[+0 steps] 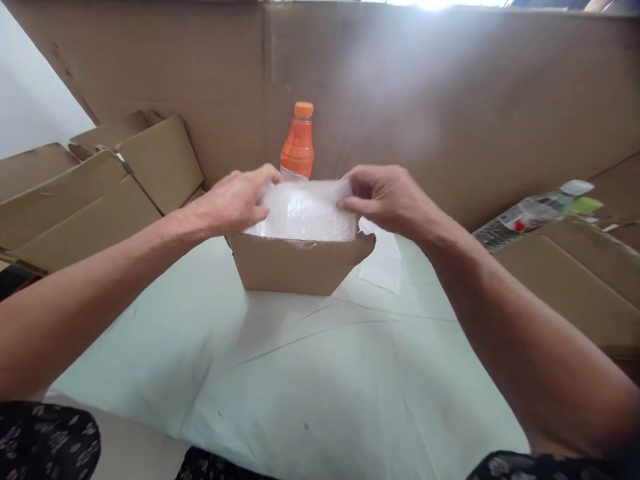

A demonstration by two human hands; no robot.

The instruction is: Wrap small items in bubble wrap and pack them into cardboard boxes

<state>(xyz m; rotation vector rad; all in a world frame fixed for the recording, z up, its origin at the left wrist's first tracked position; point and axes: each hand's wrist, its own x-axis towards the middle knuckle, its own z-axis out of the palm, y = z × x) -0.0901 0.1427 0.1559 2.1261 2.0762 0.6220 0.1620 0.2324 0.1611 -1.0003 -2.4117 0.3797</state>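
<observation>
A person with two bare forearms stretched forward handles a piece of translucent white plastic wrap (309, 213) at the open top of a small brown cardboard box (293, 267) with a ragged upper edge. The left hand (237, 200) grips the wrap at its left side, thumb toward the near face and fingers bent over the top; the right hand (383, 197) pinches the opposite upper corner between thumb and curled fingers. The wrap stands just above the box's front wall, which hides its lower edge, so how deep it sits cannot be told; its outline is slightly blurred and its surface catches the light. The box rests on a pale green, creased cloth (320, 380), a torn-looking flap jutting from its right corner. Just to the right, a flat, see-through plastic sheet (383, 267) lies on the cloth, partly hidden by the box and the right hand. Behind the wrap rises an orange plastic bottle (299, 150) with an orange cap, its lower part hidden. Open brown cardboard cartons (75, 207) fill the left side, while at right a clear plastic bottle with a white cap (525, 217) leans at a slant behind another brown cardboard carton (570, 280). A tall brown cardboard panel (400, 100) spans the background, and black flower-patterned fabric (45, 437) shows along the bottom edge.
</observation>
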